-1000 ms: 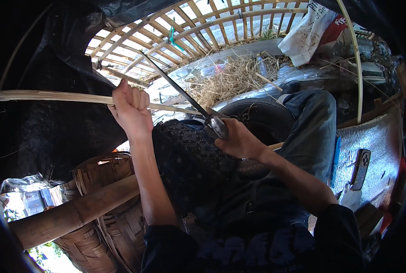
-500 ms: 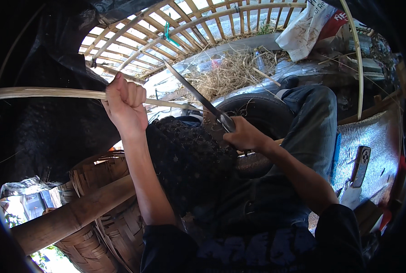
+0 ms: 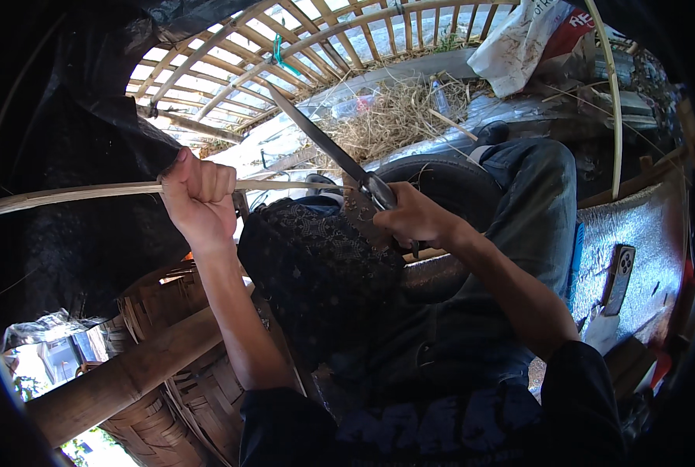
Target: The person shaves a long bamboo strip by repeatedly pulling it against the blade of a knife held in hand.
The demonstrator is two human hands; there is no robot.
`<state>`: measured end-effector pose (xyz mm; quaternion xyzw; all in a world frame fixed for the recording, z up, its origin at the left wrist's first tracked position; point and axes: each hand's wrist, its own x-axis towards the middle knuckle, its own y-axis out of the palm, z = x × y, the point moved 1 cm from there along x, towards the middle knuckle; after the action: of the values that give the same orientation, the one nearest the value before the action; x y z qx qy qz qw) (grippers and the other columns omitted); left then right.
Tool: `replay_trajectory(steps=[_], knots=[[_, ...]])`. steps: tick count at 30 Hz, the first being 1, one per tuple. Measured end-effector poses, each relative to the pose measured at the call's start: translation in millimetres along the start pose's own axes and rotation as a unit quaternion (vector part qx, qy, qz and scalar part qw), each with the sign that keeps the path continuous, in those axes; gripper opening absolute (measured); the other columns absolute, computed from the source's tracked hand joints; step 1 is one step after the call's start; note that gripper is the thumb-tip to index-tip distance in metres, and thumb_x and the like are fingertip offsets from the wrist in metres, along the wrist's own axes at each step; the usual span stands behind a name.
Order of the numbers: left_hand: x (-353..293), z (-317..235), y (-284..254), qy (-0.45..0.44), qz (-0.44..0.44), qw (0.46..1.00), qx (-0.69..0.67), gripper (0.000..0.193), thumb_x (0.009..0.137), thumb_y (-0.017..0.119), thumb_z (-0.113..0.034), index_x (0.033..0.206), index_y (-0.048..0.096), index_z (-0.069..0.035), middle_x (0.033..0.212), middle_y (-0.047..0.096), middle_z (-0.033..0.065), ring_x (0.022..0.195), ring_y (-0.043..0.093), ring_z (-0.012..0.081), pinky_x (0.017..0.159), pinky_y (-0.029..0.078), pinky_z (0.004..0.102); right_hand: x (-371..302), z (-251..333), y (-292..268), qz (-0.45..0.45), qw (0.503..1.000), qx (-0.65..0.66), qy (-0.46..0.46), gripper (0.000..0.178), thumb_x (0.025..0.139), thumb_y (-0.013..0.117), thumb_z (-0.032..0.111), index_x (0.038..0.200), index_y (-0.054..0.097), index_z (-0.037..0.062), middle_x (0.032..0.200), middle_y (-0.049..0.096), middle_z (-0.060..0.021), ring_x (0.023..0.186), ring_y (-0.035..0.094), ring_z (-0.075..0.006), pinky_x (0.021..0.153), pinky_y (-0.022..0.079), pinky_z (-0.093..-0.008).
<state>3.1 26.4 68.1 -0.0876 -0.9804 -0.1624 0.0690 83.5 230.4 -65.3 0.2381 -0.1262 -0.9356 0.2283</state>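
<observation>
A long pale bamboo strip [image 3: 75, 197] runs from the far left through my left hand [image 3: 200, 194], whose fingers are wrapped round it. Its thinner end reaches right to the base of the knife's blade; whether it touches the blade I cannot tell. My right hand [image 3: 416, 218] grips the handle of the long knife [image 3: 320, 136], its blade slanting up and to the left. Under the strip, a dark patterned cloth [image 3: 308, 257] lies over my left leg. A black tyre [image 3: 450, 177] sits between my legs, beyond the right hand.
Dry straw shavings [image 3: 394, 117] lie ahead beside a clear plastic bottle [image 3: 439, 97]. Behind them curves a bamboo lattice [image 3: 363, 35]. At lower left, a thick bamboo pole [image 3: 129, 373] crosses woven basketry [image 3: 141, 424]. A phone [image 3: 618, 279] rests at right; a white-and-red sack [image 3: 511, 50] hangs at upper right.
My left hand has moved left and slightly down with the bamboo strip, whose far left end is lower now. The knife has shifted slightly up and left in my right hand.
</observation>
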Motion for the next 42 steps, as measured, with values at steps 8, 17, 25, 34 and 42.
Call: replay_trajectory(steps=[8,17,25,34,42], knots=[[2.6,2.4,7.2,0.007,-0.016,1.0,0.0,0.047,0.087,0.042,-0.019,0.048,0.017,-0.016,0.042,0.011,-0.0038,0.039,0.006,0.0076,0.042,0.011,0.0262,14.7,-91.4,16.4,-0.037,0.999,0.01,0.009,0.009,0.072,0.049,0.005,0.074,0.051,-0.003,0.053,0.049,-0.0028,0.04,0.044,-0.0089,0.037,0.035,-0.025],[-0.1,0.0,4.2,0.037,-0.098,0.994,0.025,0.047,0.086,0.045,-0.019,0.05,0.015,-0.015,0.043,0.012,-0.0038,0.039,0.007,0.0072,0.042,0.01,0.0267,3.6,-0.4,11.4,-0.089,0.988,-0.102,-0.076,0.024,0.067,0.054,0.01,0.081,0.053,-0.009,0.063,0.055,-0.0123,0.058,0.055,-0.0167,0.053,0.044,-0.0317],[8.6,4.2,13.9,0.037,-0.151,0.988,0.016,0.046,0.084,0.046,-0.017,0.05,0.014,-0.016,0.043,0.011,-0.0038,0.04,0.007,0.0075,0.042,0.01,0.0271,23.5,-118.8,5.7,-0.17,0.964,-0.175,0.107,0.026,0.065,0.055,0.011,0.084,0.056,-0.0059,0.069,0.058,-0.0111,0.062,0.054,-0.0179,0.062,0.044,-0.0313],[8.9,-1.4,4.2,0.049,-0.166,0.984,0.028,0.046,0.085,0.045,-0.017,0.05,0.014,-0.015,0.044,0.01,-0.0037,0.041,0.006,0.0077,0.042,0.011,0.027,13.9,-42.1,10.6,-0.028,0.994,-0.074,-0.077,0.02,0.067,0.053,0.01,0.081,0.053,-0.0037,0.062,0.05,-0.0028,0.054,0.048,-0.0099,0.05,0.039,-0.0267],[1.3,-2.4,3.0,0.048,-0.149,0.987,0.018,0.046,0.085,0.044,-0.017,0.05,0.014,-0.015,0.044,0.01,-0.0037,0.041,0.006,0.0076,0.042,0.01,0.0268,19.9,-40.3,4.5,-0.03,0.998,-0.054,0.016,0.016,0.07,0.051,0.006,0.082,0.053,-0.0031,0.064,0.051,-0.0023,0.055,0.047,-0.0075,0.05,0.038,-0.0238]])
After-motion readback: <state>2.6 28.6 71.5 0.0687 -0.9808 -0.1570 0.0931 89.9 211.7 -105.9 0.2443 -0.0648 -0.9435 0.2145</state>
